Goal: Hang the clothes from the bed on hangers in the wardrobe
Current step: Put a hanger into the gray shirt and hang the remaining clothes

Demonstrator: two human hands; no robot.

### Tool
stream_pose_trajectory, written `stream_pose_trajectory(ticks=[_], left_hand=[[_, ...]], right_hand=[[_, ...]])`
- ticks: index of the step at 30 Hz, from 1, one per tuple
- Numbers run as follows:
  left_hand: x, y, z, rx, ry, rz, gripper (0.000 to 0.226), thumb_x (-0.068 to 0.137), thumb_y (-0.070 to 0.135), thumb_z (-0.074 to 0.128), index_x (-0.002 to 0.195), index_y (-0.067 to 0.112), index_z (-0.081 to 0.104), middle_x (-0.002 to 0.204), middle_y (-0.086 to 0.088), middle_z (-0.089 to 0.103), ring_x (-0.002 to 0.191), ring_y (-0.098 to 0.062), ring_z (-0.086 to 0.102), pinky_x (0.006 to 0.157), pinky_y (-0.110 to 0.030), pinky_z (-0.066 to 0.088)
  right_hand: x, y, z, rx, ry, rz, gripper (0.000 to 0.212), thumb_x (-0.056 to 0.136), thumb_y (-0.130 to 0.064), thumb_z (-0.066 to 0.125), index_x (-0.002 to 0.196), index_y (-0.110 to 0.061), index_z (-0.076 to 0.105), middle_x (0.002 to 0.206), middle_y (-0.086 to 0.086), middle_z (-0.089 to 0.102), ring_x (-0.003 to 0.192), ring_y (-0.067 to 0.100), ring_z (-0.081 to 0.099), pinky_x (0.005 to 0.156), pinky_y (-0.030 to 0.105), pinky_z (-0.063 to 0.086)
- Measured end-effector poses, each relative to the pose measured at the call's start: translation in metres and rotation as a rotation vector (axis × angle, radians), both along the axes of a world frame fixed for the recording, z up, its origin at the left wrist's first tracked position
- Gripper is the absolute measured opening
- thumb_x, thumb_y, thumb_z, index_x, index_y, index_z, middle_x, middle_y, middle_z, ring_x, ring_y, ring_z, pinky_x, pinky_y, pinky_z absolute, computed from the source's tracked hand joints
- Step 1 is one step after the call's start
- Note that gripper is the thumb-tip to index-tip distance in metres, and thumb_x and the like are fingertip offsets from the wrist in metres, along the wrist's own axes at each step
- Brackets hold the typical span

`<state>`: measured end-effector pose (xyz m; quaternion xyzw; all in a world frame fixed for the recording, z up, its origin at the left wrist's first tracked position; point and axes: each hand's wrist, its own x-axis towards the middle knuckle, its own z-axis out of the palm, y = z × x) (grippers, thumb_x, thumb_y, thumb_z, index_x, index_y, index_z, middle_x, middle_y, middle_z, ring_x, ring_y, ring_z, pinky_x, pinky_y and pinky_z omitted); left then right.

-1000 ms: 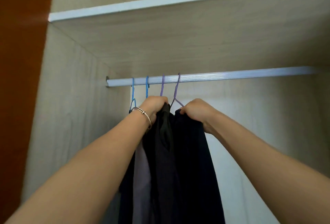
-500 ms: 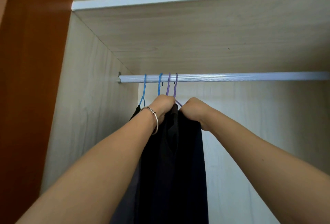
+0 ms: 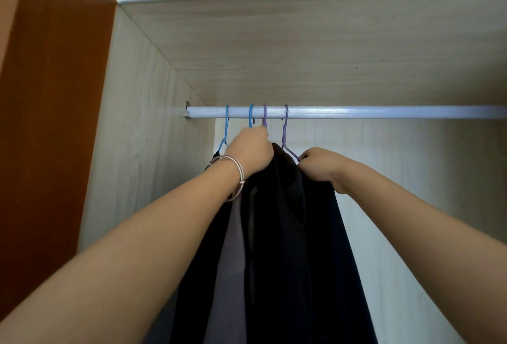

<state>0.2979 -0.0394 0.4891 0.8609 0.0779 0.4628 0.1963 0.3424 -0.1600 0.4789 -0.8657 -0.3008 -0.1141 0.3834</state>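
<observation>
Already four hangers (image 3: 227,127) of clothes (image 3: 285,247) hang on the rail (image 3: 384,112); left hand (image 3: 252,151) grips one, right hand (image 3: 321,165) pinches the rightmost hanger (image 3: 285,135); bed unseen.

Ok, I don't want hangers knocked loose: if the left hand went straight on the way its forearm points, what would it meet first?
The left hand grips two hangers by their necks and points up and inward. The rail just above looks first in line, though depth is uncertain.

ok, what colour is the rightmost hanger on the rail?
Purple. The rightmost hanger shows best in the head view, hooked over the rail.
</observation>
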Motion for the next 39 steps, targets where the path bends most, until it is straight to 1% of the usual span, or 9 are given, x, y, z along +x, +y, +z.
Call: stream_pose_trajectory(ticks=[5, 8, 12, 20, 23, 28, 33, 37, 39], left_hand=[[-0.022, 0.03, 0.001, 0.121, 0.201, 0.307, 0.034, 0.088, 0.008, 0.041, 0.12, 0.0, 0.05, 0.129, -0.019, 0.051, 0.117, -0.035, 0.049, 0.091, -0.037, 0.044], [-0.027, 0.044, -0.003, 0.048, 0.396, 0.344, 0.032, 0.093, 0.006, 0.036, 0.119, -0.004, 0.051, 0.131, -0.023, 0.051, 0.119, -0.037, 0.051, 0.096, -0.036, 0.043], [-0.031, 0.051, -0.006, -0.026, 0.413, 0.337, 0.034, 0.095, 0.002, 0.031, 0.123, -0.007, 0.048, 0.135, -0.023, 0.048, 0.124, -0.035, 0.047, 0.099, -0.033, 0.039], [-0.037, 0.06, 0.005, -0.071, 0.371, 0.266, 0.024, 0.093, 0.016, 0.042, 0.105, -0.002, 0.053, 0.112, -0.02, 0.056, 0.093, -0.032, 0.054, 0.072, -0.036, 0.046], [-0.033, 0.045, 0.007, -0.025, 0.33, 0.135, 0.055, 0.092, 0.042, 0.044, 0.134, 0.006, 0.043, 0.136, -0.013, 0.047, 0.123, -0.028, 0.047, 0.101, -0.034, 0.04], [-0.028, 0.013, 0.001, 0.125, 0.428, 0.179, 0.035, 0.09, 0.037, 0.046, 0.097, 0.005, 0.06, 0.099, -0.015, 0.056, 0.088, -0.027, 0.055, 0.071, -0.028, 0.038], [-0.025, 0.026, -0.005, 0.013, 0.44, 0.167, 0.035, 0.091, 0.019, 0.042, 0.058, 0.008, 0.04, 0.073, -0.014, 0.057, 0.046, -0.019, 0.053, 0.049, -0.02, 0.042], [-0.026, 0.046, -0.012, 0.129, 0.308, 0.319, 0.022, 0.091, 0.023, 0.043, 0.084, 0.005, 0.056, 0.11, -0.016, 0.06, 0.084, -0.029, 0.051, 0.072, -0.031, 0.04], [-0.031, 0.053, -0.014, 0.154, 0.306, 0.358, 0.025, 0.092, 0.022, 0.043, 0.1, 0.004, 0.059, 0.114, -0.016, 0.059, 0.086, -0.03, 0.05, 0.072, -0.032, 0.039]], right_hand=[[-0.001, 0.005, 0.0, 0.204, 0.074, 0.091, 0.015, 0.087, -0.012, 0.047, 0.074, -0.006, 0.046, 0.064, 0.006, 0.046, 0.051, 0.018, 0.045, 0.038, 0.012, 0.036], [-0.004, 0.009, 0.004, 0.34, 0.144, 0.177, 0.019, 0.089, -0.023, 0.046, 0.091, -0.007, 0.054, 0.079, 0.011, 0.055, 0.067, 0.025, 0.053, 0.059, 0.025, 0.044], [-0.01, 0.017, 0.009, 0.213, 0.038, 0.154, 0.034, 0.086, -0.031, 0.054, 0.105, -0.002, 0.061, 0.096, 0.015, 0.063, 0.086, 0.029, 0.063, 0.077, 0.03, 0.051], [-0.02, 0.026, 0.013, 0.122, -0.006, 0.11, 0.013, 0.082, -0.02, 0.054, 0.083, -0.007, 0.056, 0.07, 0.007, 0.051, 0.058, 0.02, 0.049, 0.057, 0.024, 0.04], [-0.021, 0.027, 0.01, 0.117, -0.008, 0.101, 0.016, 0.083, -0.024, 0.055, 0.082, -0.008, 0.055, 0.068, 0.006, 0.05, 0.057, 0.018, 0.049, 0.055, 0.024, 0.039], [-0.02, 0.029, 0.008, 0.139, -0.036, 0.096, 0.013, 0.082, -0.019, 0.055, 0.084, -0.005, 0.054, 0.069, 0.008, 0.049, 0.058, 0.02, 0.047, 0.055, 0.025, 0.038], [-0.019, 0.026, 0.008, 0.099, -0.078, 0.061, 0.015, 0.082, -0.02, 0.055, 0.083, -0.005, 0.053, 0.069, 0.007, 0.048, 0.059, 0.02, 0.048, 0.052, 0.024, 0.038], [-0.024, 0.027, 0.012, -0.021, -0.117, 0.049, 0.026, 0.082, -0.018, 0.059, 0.101, 0.0, 0.059, 0.088, 0.012, 0.057, 0.079, 0.026, 0.057, 0.073, 0.031, 0.05], [-0.024, 0.031, 0.012, -0.008, -0.153, 0.036, 0.026, 0.083, -0.012, 0.056, 0.104, 0.002, 0.058, 0.091, 0.014, 0.056, 0.081, 0.028, 0.056, 0.074, 0.032, 0.049]])
